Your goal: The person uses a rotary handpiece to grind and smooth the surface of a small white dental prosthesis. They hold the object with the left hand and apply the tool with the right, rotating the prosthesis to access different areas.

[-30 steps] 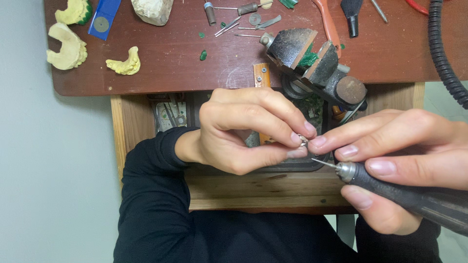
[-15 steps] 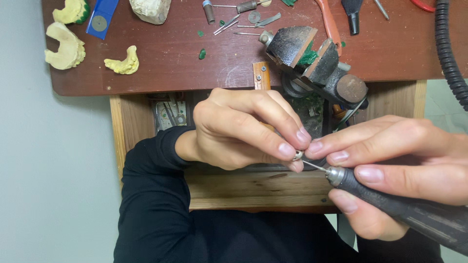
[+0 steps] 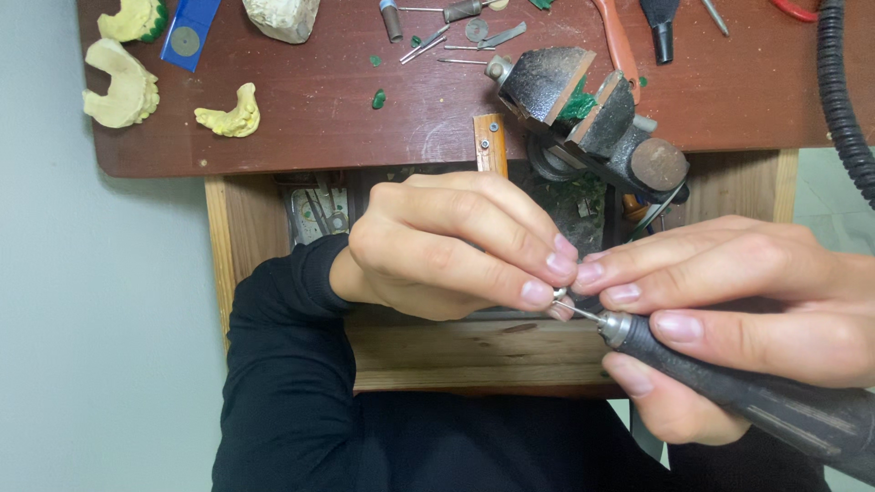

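I pinched a small metal ring (image 3: 559, 294) between the thumb and fingertips of my left hand (image 3: 456, 246), fingers curled tight around it so it could not spin or slip under the tool. Most of the ring was buried in that grip; only a sliver of pale, shiny metal showed at my fingertips, too small for me to tell its finish. My right hand (image 3: 729, 319) was clenched around a dark rotary handpiece (image 3: 747, 401), held like a pen, thumb and forefinger close to its metal collar for control. Its thin bit (image 3: 576, 311) met the ring just below my left fingertips. The fingertips of both hands touched, which I judged steadied the work. I held it all low over the open wooden drawer (image 3: 437, 351), likely so filings would fall in. Beyond, on the reddish bench top (image 3: 319, 109), stood a small vise (image 3: 592, 118), with yellow dental casts (image 3: 118, 82) well apart at the left.
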